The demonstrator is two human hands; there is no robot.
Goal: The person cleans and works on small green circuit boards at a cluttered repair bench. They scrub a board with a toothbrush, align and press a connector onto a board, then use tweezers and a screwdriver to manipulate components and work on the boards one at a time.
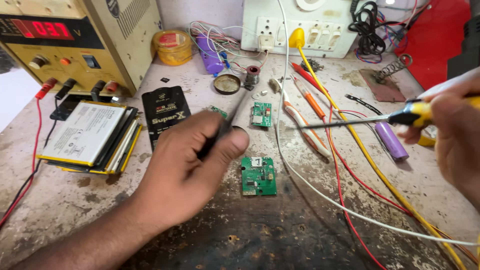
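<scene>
Two green circuit boards lay on the bench: one (258, 176) just right of the left hand (192, 165), a smaller one (262, 114) farther back. The left hand pinched dark tweezers (226, 125), tips angled up-right. The right hand (457, 135) gripped one soldering iron (360, 120) (yellow-handled), lying nearly level, its tip pointing left above the boards.

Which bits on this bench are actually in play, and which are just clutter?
In play:
- left hand, pinching dark tweezers
- right hand, holding the yellow-handled soldering iron
- green circuit board nearest the left hand

Lying about:
- stack of flat batteries
- bench power supply
- second green board
- purple cell
- yellow jar
</scene>
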